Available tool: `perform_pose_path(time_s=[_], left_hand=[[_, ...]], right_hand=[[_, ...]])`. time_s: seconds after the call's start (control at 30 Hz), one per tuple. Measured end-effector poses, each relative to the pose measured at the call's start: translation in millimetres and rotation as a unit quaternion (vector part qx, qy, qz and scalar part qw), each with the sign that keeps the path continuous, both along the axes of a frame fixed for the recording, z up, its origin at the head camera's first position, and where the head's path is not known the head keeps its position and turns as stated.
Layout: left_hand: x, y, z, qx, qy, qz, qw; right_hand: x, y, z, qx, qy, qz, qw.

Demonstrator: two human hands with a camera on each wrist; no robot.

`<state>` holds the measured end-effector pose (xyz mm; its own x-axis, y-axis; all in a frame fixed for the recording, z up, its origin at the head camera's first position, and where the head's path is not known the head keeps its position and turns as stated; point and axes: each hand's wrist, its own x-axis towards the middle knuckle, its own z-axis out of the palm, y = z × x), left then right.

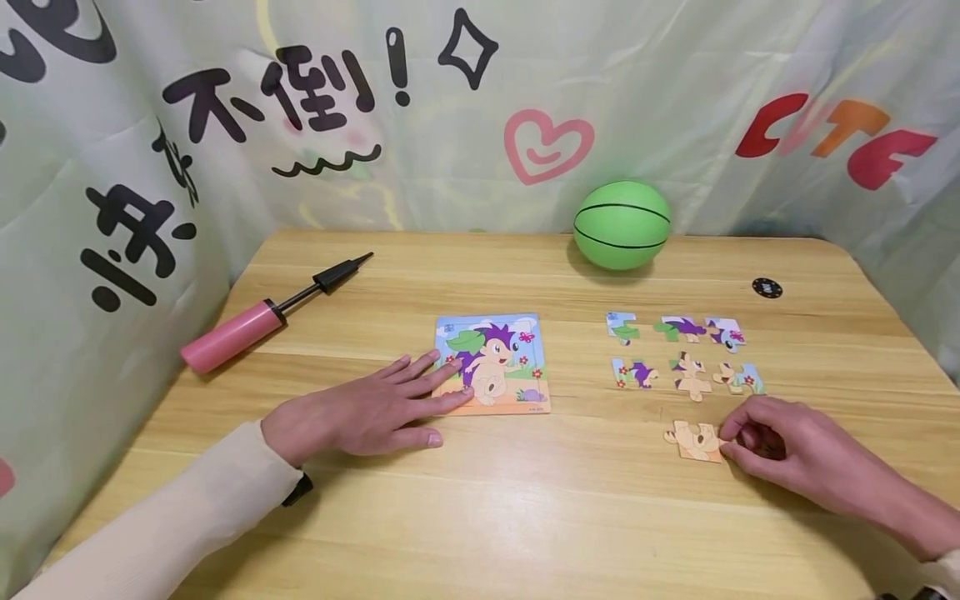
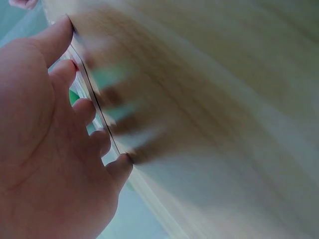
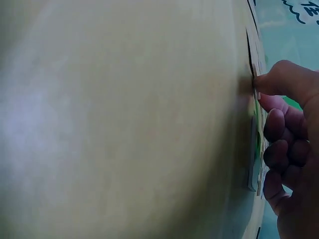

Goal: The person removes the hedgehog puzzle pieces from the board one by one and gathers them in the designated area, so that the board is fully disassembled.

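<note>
A square puzzle board (image 1: 504, 392) printed with a purple-haired hedgehog lies flat on the table. My left hand (image 1: 367, 408) rests at its left side, fingers spread and straight, fingertips over the picture; the left wrist view shows the fingertips (image 2: 122, 167) along the board's edge. To the right, my right hand (image 1: 795, 442) pinches the right end of a peach-coloured jigsaw piece (image 1: 699, 442) between thumb and forefinger, low over the tabletop. Its other fingers are curled in, as the right wrist view shows. Behind it, more jigsaw pieces (image 1: 691, 379) lie in two rows.
A green ball (image 1: 622, 225) stands at the table's back edge, with a black round chip (image 1: 767, 288) to its right. On the left lies a pink hand pump (image 1: 236, 335) with a black nozzle. A printed cloth (image 1: 450, 158) hangs behind the wooden table (image 1: 480, 508).
</note>
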<state>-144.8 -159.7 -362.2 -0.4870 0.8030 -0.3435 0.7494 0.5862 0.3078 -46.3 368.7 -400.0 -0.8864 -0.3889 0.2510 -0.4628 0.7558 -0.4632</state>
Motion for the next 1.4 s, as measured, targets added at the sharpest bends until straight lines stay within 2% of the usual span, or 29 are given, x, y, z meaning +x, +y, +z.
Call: perform_pose_path(time_s=[0.27,0.57,0.8,0.97,1.23,1.4], left_hand=[[0.3,-1.3,-0.6,0.004,-0.002,0.003,1.0],[-0.1,-1.1,-1.2,0.007,0.0,-0.001,1.0],[0.2,-1.2,-1.3,0.011,-0.002,0.0,0.9999],[-0.3,-0.8,-1.0,0.014,-0.003,-0.002,0.9999],[0.1,-1.2,-0.1,0.009,0.001,-0.001,1.0],[0.3,-1.8,-1.2,0.004,0.005,-0.002,1.0]], right_hand=[[-1.4,0.5,0.7,0.012,-0.005,-0.012,1.0],[-1.2,4.2,0.4,0.014,0.016,0.005,1.0],[0.3,5.0,0.4,0.028,0.018,-0.007,0.999],[1.8,5.4,2.4,0.018,0.009,-0.013,1.0],[-1.7,6.9,24.4,0.023,0.035,-0.058,0.997],[-14.1,-10.1,38.7,0.025,0.043,-0.051,0.997]])
